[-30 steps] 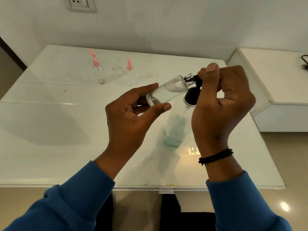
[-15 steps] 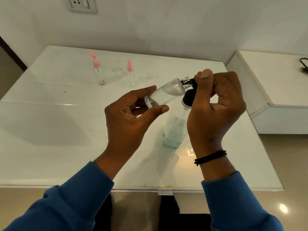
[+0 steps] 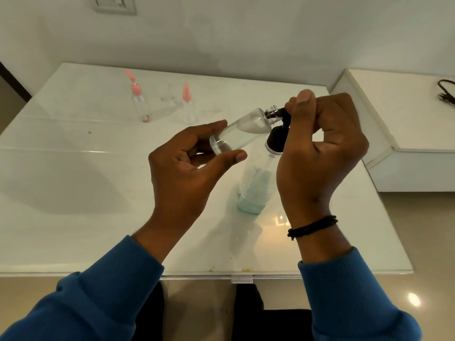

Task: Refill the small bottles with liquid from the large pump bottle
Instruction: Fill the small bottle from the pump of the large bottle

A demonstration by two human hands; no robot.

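My left hand (image 3: 183, 173) holds a small clear bottle (image 3: 242, 132) by its base between thumb and fingers, tilted with its open threaded neck up to the right. The neck meets the black nozzle of the large pump bottle (image 3: 256, 190), which stands on the table with pale teal liquid at its bottom. My right hand (image 3: 317, 153) is curled over the black pump head (image 3: 278, 140), thumb on top. Some clear liquid lies inside the small bottle.
Two small clear bottles with pink caps (image 3: 140, 102) (image 3: 188, 104) stand at the back of the white glass-topped table (image 3: 73, 193). A white side cabinet (image 3: 406, 124) with a black cable (image 3: 445, 93) sits to the right. A wall socket (image 3: 114, 3) is above.
Both hands and the small bottle have shifted slightly down and left against the pump bottle; the grips are unchanged.
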